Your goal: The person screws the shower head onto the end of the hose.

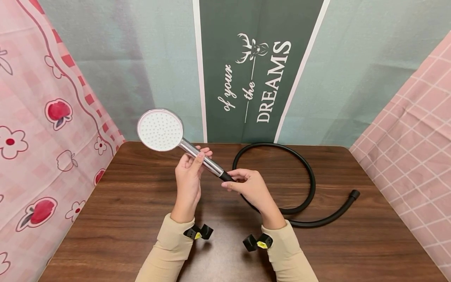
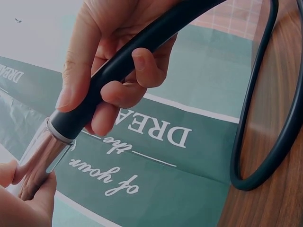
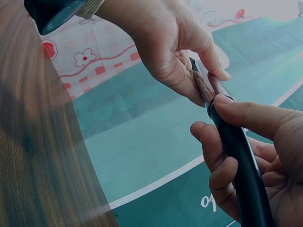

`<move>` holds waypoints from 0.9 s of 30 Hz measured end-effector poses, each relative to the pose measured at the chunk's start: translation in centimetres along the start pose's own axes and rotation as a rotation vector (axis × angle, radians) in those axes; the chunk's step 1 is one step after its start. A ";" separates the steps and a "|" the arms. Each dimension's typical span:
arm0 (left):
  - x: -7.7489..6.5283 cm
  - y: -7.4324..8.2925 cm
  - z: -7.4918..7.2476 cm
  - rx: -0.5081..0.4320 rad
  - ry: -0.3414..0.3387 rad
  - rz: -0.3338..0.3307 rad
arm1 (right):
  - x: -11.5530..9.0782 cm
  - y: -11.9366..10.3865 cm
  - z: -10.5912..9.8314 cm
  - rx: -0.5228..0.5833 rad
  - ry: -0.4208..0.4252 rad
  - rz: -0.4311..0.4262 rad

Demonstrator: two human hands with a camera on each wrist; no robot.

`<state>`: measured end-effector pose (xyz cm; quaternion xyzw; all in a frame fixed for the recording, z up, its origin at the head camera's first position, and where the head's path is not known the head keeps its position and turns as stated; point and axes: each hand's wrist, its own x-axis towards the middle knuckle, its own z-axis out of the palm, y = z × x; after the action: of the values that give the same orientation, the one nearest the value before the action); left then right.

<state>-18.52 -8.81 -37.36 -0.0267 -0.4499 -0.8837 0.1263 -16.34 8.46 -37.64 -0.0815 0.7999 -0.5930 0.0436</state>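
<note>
My left hand grips the chrome handle of a shower head, thumb along the top. Its round white face with small nozzles tilts toward me at the upper left. My right hand holds the black end of a shower hose between thumb and fingers, right at the handle's lower end. In the left wrist view the hose's black end meets the chrome handle at a light ring. Both hands appear again in the right wrist view, with the right fingers curled round the black hose.
The hose loops over the brown wooden table, and its free end lies at the right. Patterned cloths hang behind and at both sides, with a pink apple print on the left. A small camera is strapped on each wrist.
</note>
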 end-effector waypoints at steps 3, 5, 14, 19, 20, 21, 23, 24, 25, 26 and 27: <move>0.0 0.0 0.0 0.000 0.002 0.003 | 0.1 0.1 0.0 0.003 0.002 0.004; 0.1 -0.1 0.0 -0.001 0.003 0.004 | 0.1 0.2 0.0 0.017 0.003 0.006; 0.1 -0.1 0.1 -0.004 0.004 0.007 | 0.3 0.3 -0.1 0.047 0.005 -0.004; 0.1 -0.2 0.1 -0.012 0.005 0.007 | 0.3 0.2 -0.1 0.043 0.006 -0.007; 0.1 -0.2 0.1 -0.013 0.005 0.008 | 0.2 0.2 -0.1 0.043 0.007 -0.008; 0.1 -0.2 0.1 -0.014 0.005 0.009 | 0.2 0.2 -0.1 0.041 0.007 -0.009; 0.1 -0.2 0.1 -0.014 0.004 0.012 | 0.2 0.2 -0.1 0.038 0.009 -0.012; 0.1 -0.2 0.1 -0.015 0.004 0.013 | 0.2 0.2 -0.1 0.036 0.009 -0.014; 0.1 -0.2 0.1 -0.014 0.004 0.014 | 0.2 0.2 -0.1 0.033 0.010 -0.015; 0.1 -0.2 0.1 -0.013 0.004 0.014 | 0.3 0.1 -0.1 0.030 0.011 -0.016; 0.1 -0.2 0.1 -0.013 0.004 0.014 | 0.3 0.1 -0.1 0.028 0.012 -0.017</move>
<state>-18.72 -8.63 -37.44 -0.0291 -0.4438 -0.8857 0.1333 -16.64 8.59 -37.73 -0.0842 0.7911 -0.6048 0.0346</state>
